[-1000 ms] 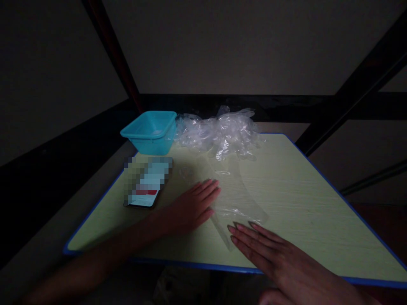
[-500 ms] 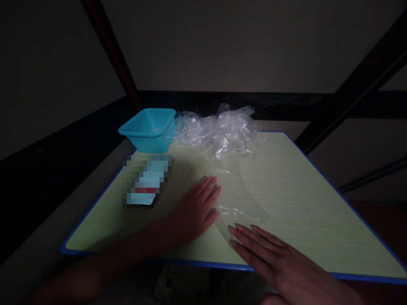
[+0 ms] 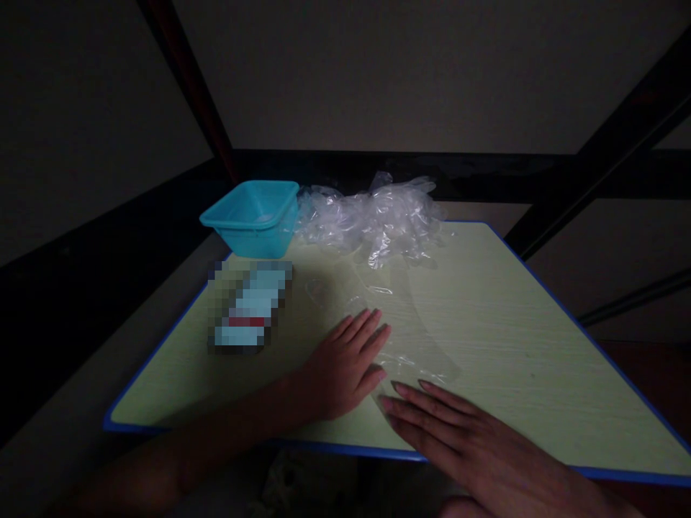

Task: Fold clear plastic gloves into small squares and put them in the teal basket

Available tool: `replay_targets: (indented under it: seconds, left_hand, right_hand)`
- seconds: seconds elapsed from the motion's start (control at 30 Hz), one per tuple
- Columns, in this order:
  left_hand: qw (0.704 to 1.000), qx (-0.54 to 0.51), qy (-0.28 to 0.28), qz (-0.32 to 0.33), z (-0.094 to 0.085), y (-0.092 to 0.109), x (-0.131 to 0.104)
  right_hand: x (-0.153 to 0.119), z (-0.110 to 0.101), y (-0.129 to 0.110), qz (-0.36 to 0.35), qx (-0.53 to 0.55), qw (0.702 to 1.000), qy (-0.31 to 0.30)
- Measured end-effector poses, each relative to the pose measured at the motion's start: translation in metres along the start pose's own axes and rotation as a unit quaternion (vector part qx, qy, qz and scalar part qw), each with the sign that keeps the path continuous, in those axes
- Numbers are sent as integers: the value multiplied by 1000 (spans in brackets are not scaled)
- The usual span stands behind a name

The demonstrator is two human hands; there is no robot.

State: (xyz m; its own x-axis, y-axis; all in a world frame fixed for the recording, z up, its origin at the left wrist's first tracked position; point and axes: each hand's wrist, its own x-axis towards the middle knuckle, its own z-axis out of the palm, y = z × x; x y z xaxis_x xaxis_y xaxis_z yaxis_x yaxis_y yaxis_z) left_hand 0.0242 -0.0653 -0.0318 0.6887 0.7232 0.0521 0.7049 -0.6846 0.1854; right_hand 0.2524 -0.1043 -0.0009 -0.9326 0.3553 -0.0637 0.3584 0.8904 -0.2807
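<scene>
"One large, dim wall panel (image 3: 399, 79) is filling the background, so what is standing in front of it?"

"A pale wood-grained table (image 3: 540, 324) is, with blue edging (image 3: 367, 452) running around its rim."

"What is it bearing?"

"Across the far side, a heap of clear plastic gloves (image 3: 389, 216) is lying loose and crumpled, catching the light. Just beside the heap's left end, a turquoise plastic basin (image 3: 251, 241) is sitting by the far left corner. Something small and pale is showing inside it, too unclear for naming."

"And where is the single glove lying?"

"That flat clear glove (image 3: 402, 324) is lying on the tabletop between the heap and the near edge, its wide cuff facing the person. Its see-through outline is blending into the wood grain."

"What are the hands doing?"

"The right hand (image 3: 469, 439) is extending palm down from the lower right, its straight fingers lying close together at the cuff. It is staying unclenched, though I cannot tell how firmly the tips are pressing. The left hand (image 3: 345, 367) is lying palm down over the glove's left part, fingers stretching out flat, thumb standing a little apart, grasping nothing."

"Anything smaller?"

"A smartphone (image 3: 251, 306) is lying left of the glove, nearer than the basin, its lit screen showing through blocky blurring."
</scene>
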Motion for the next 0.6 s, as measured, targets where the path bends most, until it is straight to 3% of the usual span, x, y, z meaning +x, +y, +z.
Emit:
replay_targets:
  seconds: [0.3, 0.6]
  left_hand:
    - [1000, -2, 21, -4, 0, 1, 0]
    - [1000, -13, 13, -4, -1, 1, 1]
  right_hand:
    - [0, -1, 5, -21, 50, 998, -37]
    - [-6, -3, 5, -38, 57, 998, -16]
